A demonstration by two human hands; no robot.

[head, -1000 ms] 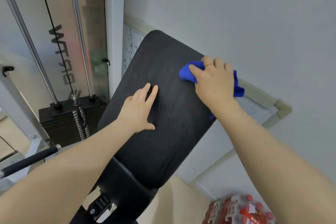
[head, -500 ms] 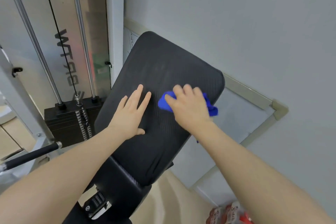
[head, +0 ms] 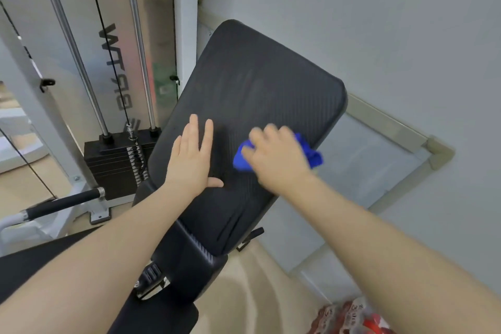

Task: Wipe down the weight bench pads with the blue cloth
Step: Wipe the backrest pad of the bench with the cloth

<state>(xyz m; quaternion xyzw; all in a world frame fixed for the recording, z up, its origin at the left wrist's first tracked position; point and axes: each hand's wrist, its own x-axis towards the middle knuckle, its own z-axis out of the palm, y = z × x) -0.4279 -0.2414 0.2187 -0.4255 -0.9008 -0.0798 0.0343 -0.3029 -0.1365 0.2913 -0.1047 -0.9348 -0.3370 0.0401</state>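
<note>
- A pale grey wall (head: pixel 379 22) is backing the corner, with a cable machine's weight stack (head: pixel 113 165) standing to the left.
- The black bench pad (head: pixel 257 95) is tilting up toward the wall.
- The left hand (head: pixel 191 160) is lying flat on the pad, fingers straight and released.
- The right hand (head: pixel 276 160), blurred, is gripping the bunched blue cloth (head: pixel 242 161) against the pad's right side.
</note>
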